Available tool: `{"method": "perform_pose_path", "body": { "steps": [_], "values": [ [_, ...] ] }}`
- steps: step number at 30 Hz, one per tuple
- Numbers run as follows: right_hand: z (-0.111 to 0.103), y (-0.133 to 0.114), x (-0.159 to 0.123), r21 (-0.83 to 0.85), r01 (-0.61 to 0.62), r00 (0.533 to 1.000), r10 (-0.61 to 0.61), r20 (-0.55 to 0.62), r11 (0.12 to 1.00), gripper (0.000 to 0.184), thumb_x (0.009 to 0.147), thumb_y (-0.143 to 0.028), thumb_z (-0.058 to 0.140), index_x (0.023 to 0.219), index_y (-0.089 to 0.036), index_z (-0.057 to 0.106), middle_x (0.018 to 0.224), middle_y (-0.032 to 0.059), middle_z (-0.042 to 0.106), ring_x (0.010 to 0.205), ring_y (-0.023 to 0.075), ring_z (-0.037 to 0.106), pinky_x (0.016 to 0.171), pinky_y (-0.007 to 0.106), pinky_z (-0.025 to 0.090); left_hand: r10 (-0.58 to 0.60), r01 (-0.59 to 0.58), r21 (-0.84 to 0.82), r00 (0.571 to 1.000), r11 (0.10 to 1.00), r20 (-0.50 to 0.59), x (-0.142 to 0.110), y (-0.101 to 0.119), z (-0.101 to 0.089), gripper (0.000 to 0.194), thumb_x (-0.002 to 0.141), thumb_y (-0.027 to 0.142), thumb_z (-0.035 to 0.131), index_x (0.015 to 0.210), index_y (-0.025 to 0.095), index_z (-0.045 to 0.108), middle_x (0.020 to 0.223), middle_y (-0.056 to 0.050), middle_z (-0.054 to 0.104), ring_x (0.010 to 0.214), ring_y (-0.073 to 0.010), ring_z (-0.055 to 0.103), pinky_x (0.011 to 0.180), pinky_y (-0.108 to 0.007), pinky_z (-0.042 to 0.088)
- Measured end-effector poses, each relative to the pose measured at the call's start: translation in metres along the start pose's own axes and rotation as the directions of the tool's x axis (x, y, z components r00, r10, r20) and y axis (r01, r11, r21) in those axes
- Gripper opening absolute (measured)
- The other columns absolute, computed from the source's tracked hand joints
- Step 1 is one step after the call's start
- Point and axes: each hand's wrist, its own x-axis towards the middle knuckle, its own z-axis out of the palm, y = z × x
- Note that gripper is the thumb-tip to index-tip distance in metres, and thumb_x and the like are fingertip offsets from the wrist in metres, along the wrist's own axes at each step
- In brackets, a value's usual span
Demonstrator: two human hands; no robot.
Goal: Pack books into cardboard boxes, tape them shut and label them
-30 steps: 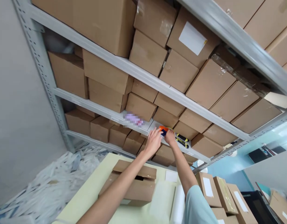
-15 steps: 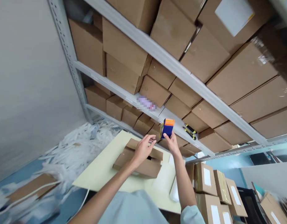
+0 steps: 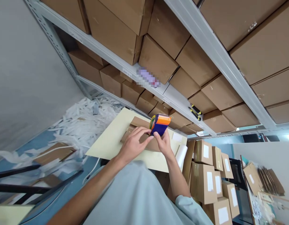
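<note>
Above the table I hold a blue and orange tape dispenser (image 3: 160, 126), with the side of a yellowish tape roll showing at its left. My right hand (image 3: 164, 144) is closed round its lower part, thumb on the blue face. The fingers and thumb of my left hand (image 3: 136, 142) close in on the roll side of the dispenser; their exact contact is partly hidden. Behind my hands a cardboard box (image 3: 138, 122) lies on the pale yellow table (image 3: 107, 139), mostly covered by them.
Yellow and black utility knives (image 3: 195, 112) and a blurred purple item (image 3: 148, 77) lie on the metal shelf (image 3: 174, 99) among cardboard boxes. Right of the table stand stacked labelled boxes (image 3: 204, 178). A white roll (image 3: 181, 155) lies at the table's right. White scraps (image 3: 85, 120) cover the floor at left.
My right hand has lifted the tape dispenser off the shelf and drawn it back over the table. My left hand has moved from beside it up to its roll side. The view has tilted down.
</note>
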Motion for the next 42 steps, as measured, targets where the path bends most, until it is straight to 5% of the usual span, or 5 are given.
{"method": "perform_pose_path", "body": {
  "steps": [4, 10, 26, 37, 42],
  "values": [
    [-0.001, -0.007, -0.019, -0.095, 0.044, 0.997, -0.037, 0.067, 0.995, 0.048, 0.107, -0.062, 0.069, 0.137, -0.025, 0.061, 0.121, 0.0102, 0.074, 0.108, 0.0269, 0.073, 0.1, 0.041, 0.063, -0.043, 0.04, -0.051, 0.997, 0.998, -0.06, 0.02, 0.024, -0.044, 0.043, 0.109, 0.056, 0.057, 0.132, 0.024, 0.075, 0.13, -0.01, 0.076, 0.117, -0.0266, 0.074, 0.102, -0.041, 0.066],
    [-0.015, -0.026, -0.033, -0.227, 0.052, 0.98, -0.007, 0.197, 0.973, 0.044, 0.108, -0.056, 0.071, 0.138, -0.026, 0.059, 0.122, 0.0102, 0.077, 0.105, 0.0268, 0.076, 0.097, 0.042, 0.064, 0.077, -0.06, -0.074, 0.963, 0.995, 0.257, 0.055, 0.042, -0.084, 0.046, 0.099, 0.068, 0.069, 0.115, 0.028, 0.085, 0.117, -0.007, 0.079, 0.12, -0.0315, 0.075, 0.109, -0.053, 0.065],
    [-0.029, -0.038, -0.036, -0.392, 0.151, 0.94, -0.01, 0.341, 0.908, 0.036, 0.108, -0.055, 0.071, 0.126, -0.025, 0.061, 0.112, 0.0119, 0.078, 0.102, 0.0301, 0.076, 0.093, 0.045, 0.062, 0.072, -0.044, -0.085, 0.93, 0.995, 0.361, 0.043, 0.01, -0.079, 0.039, 0.103, 0.061, 0.066, 0.098, 0.027, 0.085, 0.102, -0.004, 0.079, 0.094, -0.022, 0.076, 0.092, -0.037, 0.067],
    [-0.027, -0.026, -0.033, -0.503, -0.051, 0.875, 0.281, 0.394, 0.863, 0.047, 0.088, -0.056, 0.08, 0.115, -0.027, 0.054, 0.096, 0.0009, 0.072, 0.081, 0.0233, 0.069, 0.076, 0.036, 0.058, -0.345, 0.399, -0.115, 0.88, 0.91, 0.326, 0.021, -0.001, -0.065, 0.054, 0.09, 0.075, 0.071, 0.1, 0.022, 0.083, 0.096, -0.007, 0.082, 0.085, -0.0228, 0.073, 0.08, -0.035, 0.063],
    [-0.022, -0.02, -0.032, -0.405, -0.202, 0.743, 0.409, 0.53, 0.892, 0.046, 0.096, -0.065, 0.078, 0.111, -0.026, 0.058, 0.099, 0.0021, 0.073, 0.087, 0.0227, 0.074, 0.078, 0.034, 0.059, -0.475, 0.504, -0.111, 0.854, 0.857, 0.212, -0.009, -0.026, -0.054, 0.063, 0.084, 0.085, 0.069, 0.095, 0.024, 0.08, 0.096, -0.007, 0.083, 0.089, -0.0255, 0.076, 0.086, -0.037, 0.065]
  ]
}}
